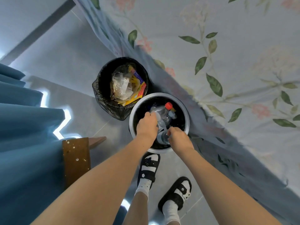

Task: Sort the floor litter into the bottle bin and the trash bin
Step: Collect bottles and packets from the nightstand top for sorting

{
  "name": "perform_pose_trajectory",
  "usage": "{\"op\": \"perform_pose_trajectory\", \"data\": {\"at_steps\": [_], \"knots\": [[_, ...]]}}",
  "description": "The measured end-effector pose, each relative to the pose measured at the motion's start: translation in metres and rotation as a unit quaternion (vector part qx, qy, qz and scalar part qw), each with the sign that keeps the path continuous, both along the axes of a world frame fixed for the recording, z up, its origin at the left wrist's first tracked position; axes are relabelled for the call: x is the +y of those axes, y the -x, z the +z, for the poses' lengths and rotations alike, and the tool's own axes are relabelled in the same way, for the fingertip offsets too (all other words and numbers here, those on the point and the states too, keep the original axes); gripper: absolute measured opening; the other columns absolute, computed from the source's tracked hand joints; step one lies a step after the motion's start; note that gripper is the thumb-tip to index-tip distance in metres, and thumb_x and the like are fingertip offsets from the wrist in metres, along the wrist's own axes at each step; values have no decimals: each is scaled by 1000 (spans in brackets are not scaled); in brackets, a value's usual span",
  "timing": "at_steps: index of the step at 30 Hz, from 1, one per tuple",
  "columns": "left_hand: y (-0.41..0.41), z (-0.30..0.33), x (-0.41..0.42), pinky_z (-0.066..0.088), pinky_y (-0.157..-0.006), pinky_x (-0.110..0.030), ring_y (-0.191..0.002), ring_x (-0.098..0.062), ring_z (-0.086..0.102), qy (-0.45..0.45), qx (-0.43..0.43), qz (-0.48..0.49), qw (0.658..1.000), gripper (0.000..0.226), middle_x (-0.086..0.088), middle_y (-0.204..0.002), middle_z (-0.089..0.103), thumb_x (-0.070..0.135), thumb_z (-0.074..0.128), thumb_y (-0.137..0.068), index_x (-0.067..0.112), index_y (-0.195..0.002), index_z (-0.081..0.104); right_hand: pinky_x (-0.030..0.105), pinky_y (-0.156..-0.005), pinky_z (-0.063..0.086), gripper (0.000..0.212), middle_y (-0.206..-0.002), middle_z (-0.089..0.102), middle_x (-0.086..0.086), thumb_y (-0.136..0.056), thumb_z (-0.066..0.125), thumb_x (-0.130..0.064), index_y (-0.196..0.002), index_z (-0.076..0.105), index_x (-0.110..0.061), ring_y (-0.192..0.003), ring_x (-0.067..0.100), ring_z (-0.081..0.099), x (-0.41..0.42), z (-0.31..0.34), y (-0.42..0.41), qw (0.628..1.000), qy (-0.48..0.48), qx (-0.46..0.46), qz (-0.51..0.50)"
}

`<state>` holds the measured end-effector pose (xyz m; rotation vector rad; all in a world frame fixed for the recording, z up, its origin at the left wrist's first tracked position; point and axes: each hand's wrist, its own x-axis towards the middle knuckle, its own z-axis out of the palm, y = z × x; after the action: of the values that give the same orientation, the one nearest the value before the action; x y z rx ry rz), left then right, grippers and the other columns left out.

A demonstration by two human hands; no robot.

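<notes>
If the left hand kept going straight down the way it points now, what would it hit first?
Most likely the clear bottles piled in the grey-rimmed bin. The left hand is already over the bin mouth, fingers pointing into it at the bottles. Depth is unclear, so it may already touch one.

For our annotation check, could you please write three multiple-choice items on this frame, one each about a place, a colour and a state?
1. Where is the grey-rimmed bottle bin?
A. Beside the bag-lined trash bin, against the floral bedsheet
B. Behind the blue curtain
C. On the wooden stool

2. What colour is the brightest bottle cap in that bin?
A. Green
B. Red
C. Yellow

3. What is the right hand doing?
A. Resting flat on the floor
B. Hanging idle
C. Gripping a clear bottle over the bin

Key: 1 A, the two bins stand together at the sheet's edge. 2 B, one red cap shows among the bottles. 3 C, its fingers curl round the bottle.
</notes>
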<state>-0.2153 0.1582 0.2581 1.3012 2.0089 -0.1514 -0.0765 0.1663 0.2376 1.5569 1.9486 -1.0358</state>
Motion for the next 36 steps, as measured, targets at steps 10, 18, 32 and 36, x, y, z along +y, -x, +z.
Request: {"op": "perform_pose_trajectory", "data": {"at_steps": [10,18,32,36], "knots": [[3,21,11,41,-65,-33,-101,-28,57,14,70,-94,993,48,-9,-125,41,35,60,-88,14,-127,40,41,-83,49,50,-129,51,10,-91,50,-38,-136,36,-19,-114,31,55,21,31,-23,1000,21,0,-12],[-21,74,21,48,-72,-33,-105,-24,57,-40,106,-163,980,38,-6,-125,48,39,52,-93,16,-123,49,40,-87,49,43,-124,55,9,-94,46,-32,-135,41,-19,-112,29,56,14,83,-62,994,-12,41,-98],[-245,162,-24,46,-77,-32,-105,-19,58,-93,28,-385,918,26,2,-109,63,39,45,-96,22,-112,58,33,-80,48,27,-116,62,-3,-96,42,-32,-119,54,-22,-108,19,58,-100,170,-241,943,-128,53,-302],[-341,182,-65,47,-73,-32,-100,-19,59,-109,7,-462,880,27,2,-105,64,39,45,-96,20,-108,60,33,-78,47,27,-114,63,-2,-97,40,-31,-117,56,-21,-107,19,57,-172,195,-340,915,-152,-3,-374]]}}
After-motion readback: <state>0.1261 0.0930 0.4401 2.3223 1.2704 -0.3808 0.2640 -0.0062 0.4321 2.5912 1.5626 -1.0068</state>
